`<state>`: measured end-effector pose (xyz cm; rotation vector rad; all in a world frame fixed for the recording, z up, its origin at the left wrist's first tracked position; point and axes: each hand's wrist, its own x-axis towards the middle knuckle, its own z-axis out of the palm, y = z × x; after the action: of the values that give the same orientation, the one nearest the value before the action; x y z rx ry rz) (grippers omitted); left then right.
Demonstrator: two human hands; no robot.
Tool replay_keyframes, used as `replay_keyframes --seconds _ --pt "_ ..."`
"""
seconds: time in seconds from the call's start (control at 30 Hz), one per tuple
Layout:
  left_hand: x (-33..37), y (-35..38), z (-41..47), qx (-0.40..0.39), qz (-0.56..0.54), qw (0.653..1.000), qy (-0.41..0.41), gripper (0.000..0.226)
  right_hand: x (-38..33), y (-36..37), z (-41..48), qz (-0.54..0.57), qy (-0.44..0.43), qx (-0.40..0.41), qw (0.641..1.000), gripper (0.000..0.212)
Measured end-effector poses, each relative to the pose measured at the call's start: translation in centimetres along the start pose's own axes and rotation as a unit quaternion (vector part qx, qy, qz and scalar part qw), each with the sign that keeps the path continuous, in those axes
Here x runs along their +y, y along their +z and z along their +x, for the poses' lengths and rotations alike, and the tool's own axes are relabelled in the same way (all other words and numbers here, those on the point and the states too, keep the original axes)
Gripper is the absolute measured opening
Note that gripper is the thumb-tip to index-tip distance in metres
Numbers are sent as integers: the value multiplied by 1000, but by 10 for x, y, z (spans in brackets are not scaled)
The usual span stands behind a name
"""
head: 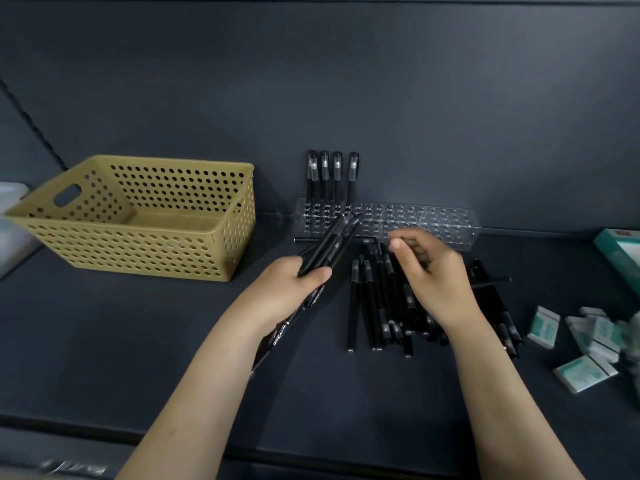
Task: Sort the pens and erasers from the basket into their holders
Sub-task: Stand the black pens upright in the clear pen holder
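Observation:
My left hand (294,289) grips a bundle of black pens (332,244) whose tips point up-right toward a clear acrylic pen holder (433,220) full of holes. Several black pens (334,174) stand upright in the holder's far-left holes. My right hand (433,271) hovers with its fingers apart and nothing in them, over a loose pile of black pens (374,303) lying on the dark shelf. White-and-green erasers (585,372) lie scattered at the right. The tan perforated basket (138,244) stands at the left and looks empty.
A teal box (623,251) sits at the far right edge, behind the erasers. A pale container (10,202) shows partly at the far left. The dark back wall rises right behind the pen holder. The shelf's front edge runs near my forearms.

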<state>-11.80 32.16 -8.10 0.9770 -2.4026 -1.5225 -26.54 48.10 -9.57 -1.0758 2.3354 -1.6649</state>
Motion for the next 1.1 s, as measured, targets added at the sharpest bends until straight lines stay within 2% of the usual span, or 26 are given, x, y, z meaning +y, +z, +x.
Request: replay_keyframes --seconds 0.13,0.3,0.4,0.57,0.67,0.73,0.8,0.87,0.9,1.0,1.1 --pt "18 -5 -5 -52 -152 987 -4 12 -17 5 7 131 64 -25 989 23" --pt "31 -1 1 -88 -198 976 8 15 -36 7 21 256 103 -43 960 17" --pt "40 2 9 -93 -203 975 20 14 -42 4 32 307 108 -23 945 8" --pt "48 5 30 -101 -216 971 33 14 -36 -7 49 370 70 64 924 28" --pt "51 7 42 -105 -253 961 26 10 -26 -18 55 386 69 122 912 28" --pt "52 10 50 -98 -273 957 20 9 -18 -27 57 383 97 128 910 27" --pt "50 13 58 -85 -285 955 9 8 -8 -39 58 311 125 83 938 24" --pt "46 16 64 -73 -305 949 1 9 4 -52 58 173 126 -20 977 20" --pt "44 17 67 -67 -317 946 -1 9 8 -56 58 112 122 -71 984 17" --pt "40 21 70 -54 -341 938 -5 9 7 -58 56 40 111 -157 981 10" --pt "41 24 69 -46 -352 935 -9 12 -2 -47 55 19 99 -227 969 20"
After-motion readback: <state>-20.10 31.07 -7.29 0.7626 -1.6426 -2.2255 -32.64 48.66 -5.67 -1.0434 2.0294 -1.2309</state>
